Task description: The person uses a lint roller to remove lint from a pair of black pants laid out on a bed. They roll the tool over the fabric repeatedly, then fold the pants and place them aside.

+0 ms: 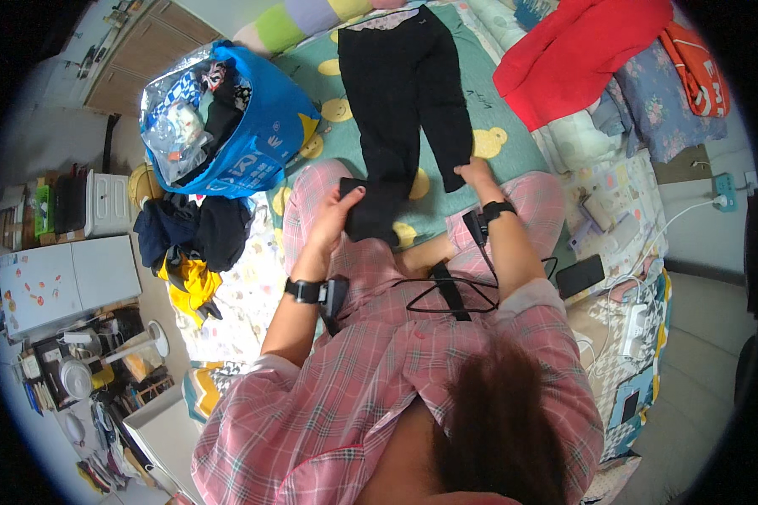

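Black trousers (391,82) lie spread on a green bed sheet with yellow figures, the waistband at the far end and the legs towards me. My left hand (333,218) grips the end of the left trouser leg, thumb on top, with the cloth bunched above my crossed legs. The hem of the other leg is pinched between the fingers of my right hand (475,175). Both wrists wear black straps with small devices, and a black cable lies across my lap.
A blue bag (262,132) full of clothes stands at the left, with dark and yellow garments (192,287) beside it. A red garment (575,60) and a floral pillow (660,101) lie far right. A phone (580,276), white cables and a power strip (635,329) are at the right.
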A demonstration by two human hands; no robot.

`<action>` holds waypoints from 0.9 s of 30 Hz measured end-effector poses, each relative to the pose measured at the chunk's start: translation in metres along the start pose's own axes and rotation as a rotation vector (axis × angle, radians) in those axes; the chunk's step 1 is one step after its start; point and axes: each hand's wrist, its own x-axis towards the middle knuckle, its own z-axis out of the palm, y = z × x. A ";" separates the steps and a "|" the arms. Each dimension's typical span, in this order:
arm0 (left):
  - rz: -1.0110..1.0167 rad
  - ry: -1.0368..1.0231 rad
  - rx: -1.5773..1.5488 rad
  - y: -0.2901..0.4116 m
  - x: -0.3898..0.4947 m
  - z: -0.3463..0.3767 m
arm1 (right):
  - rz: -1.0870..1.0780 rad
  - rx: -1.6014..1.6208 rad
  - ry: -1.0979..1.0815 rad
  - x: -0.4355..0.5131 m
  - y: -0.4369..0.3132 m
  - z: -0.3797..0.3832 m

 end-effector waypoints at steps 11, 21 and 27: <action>0.225 -0.073 0.136 0.083 -0.130 -0.031 | -0.372 0.893 0.215 -0.248 -0.036 -0.180; 0.038 0.222 0.148 0.059 -0.170 -0.083 | -0.161 0.639 0.032 -0.319 0.047 -0.171; -0.209 0.162 0.378 0.014 -0.165 -0.122 | 0.092 0.416 0.176 -0.309 0.125 -0.153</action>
